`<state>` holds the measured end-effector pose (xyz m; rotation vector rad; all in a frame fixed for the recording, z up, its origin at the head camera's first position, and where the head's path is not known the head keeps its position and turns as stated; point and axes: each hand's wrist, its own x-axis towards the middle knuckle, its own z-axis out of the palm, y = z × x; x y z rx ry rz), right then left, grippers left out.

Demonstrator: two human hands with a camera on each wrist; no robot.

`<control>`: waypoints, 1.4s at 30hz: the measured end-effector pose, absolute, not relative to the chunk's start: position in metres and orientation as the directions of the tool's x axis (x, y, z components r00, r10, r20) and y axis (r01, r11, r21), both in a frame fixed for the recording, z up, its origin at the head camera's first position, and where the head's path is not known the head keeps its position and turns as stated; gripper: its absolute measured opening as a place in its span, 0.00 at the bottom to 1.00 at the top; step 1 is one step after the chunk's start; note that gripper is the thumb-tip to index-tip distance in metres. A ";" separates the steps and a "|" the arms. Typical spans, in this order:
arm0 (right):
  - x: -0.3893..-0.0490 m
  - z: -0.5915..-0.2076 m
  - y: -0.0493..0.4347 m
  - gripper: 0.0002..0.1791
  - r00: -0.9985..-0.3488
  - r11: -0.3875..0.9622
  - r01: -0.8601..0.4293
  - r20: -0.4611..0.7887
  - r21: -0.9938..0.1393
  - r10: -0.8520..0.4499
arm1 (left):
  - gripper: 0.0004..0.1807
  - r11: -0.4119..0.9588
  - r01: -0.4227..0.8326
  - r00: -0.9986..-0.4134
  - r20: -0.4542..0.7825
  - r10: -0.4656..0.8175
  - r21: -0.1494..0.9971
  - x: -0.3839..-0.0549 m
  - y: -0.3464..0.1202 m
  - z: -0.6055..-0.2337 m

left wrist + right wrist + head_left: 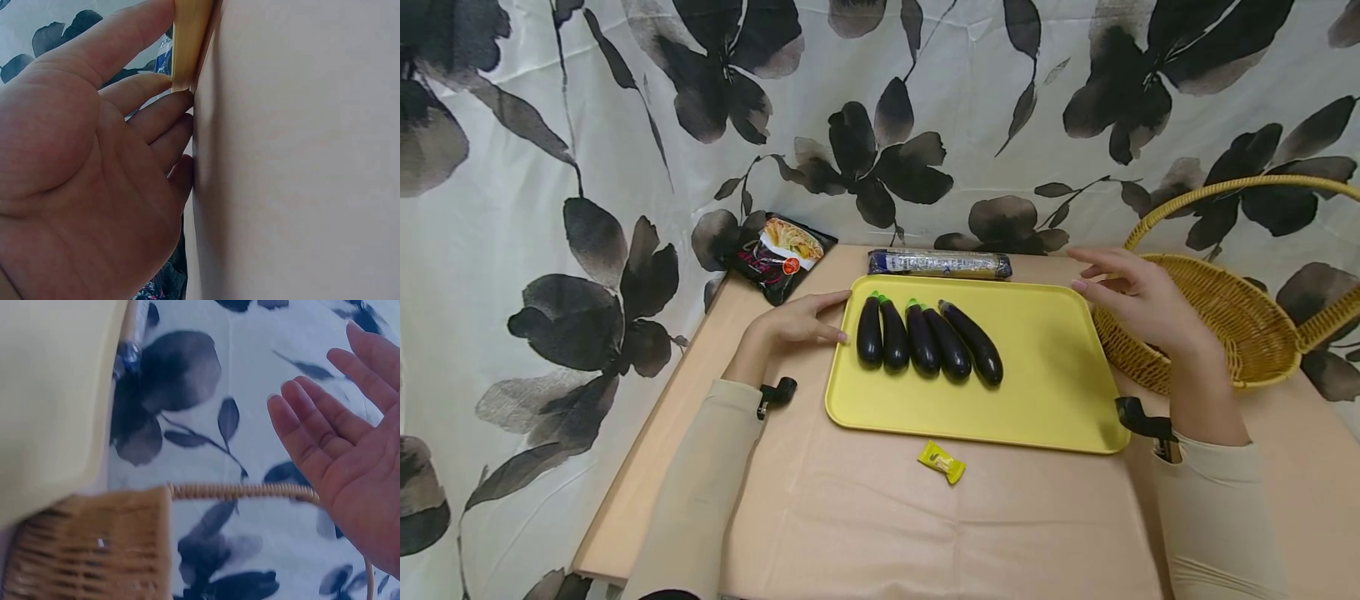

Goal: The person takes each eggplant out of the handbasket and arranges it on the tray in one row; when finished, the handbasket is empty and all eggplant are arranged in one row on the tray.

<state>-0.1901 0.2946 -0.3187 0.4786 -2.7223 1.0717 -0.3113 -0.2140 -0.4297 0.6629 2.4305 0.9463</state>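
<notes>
Several dark purple eggplants (925,337) lie side by side on the left half of a yellow tray (1045,408). My left hand (801,321) is at the tray's left edge, its thumb and fingertips touching the rim; in the left wrist view the palm (81,169) faces the camera, fingers fairly straight against the tray's side (190,44). Raised above the tray's right back corner, my right hand (1142,296) holds nothing. Its fingers (312,419) are extended and spread in the right wrist view. Beside it stands a wicker basket (1217,292) with a tall handle.
Behind the tray lies a long blue-and-silver packet (940,264). A black noodle packet (786,254) sits at the back left table corner. In front of the tray is a small yellow wrapped candy (942,462). A floral curtain (985,108) hangs behind the table.
</notes>
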 end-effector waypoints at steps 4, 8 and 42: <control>-0.185 -0.315 0.312 0.27 -0.933 0.692 -0.346 0.310 -0.634 -0.182 | 0.55 0.649 0.269 -0.787 -0.226 0.574 0.711 -0.312 -0.214 -0.432; -0.178 -0.312 0.330 0.28 -0.942 0.699 -0.310 0.308 -0.645 -0.134 | 0.55 0.649 0.269 -0.789 -0.223 0.572 0.712 -0.311 -0.214 -0.432; -0.174 -0.358 0.417 0.36 -0.998 0.859 0.046 0.008 -0.510 0.058 | 0.55 0.646 0.272 -0.793 -0.214 0.570 0.713 -0.311 -0.215 -0.437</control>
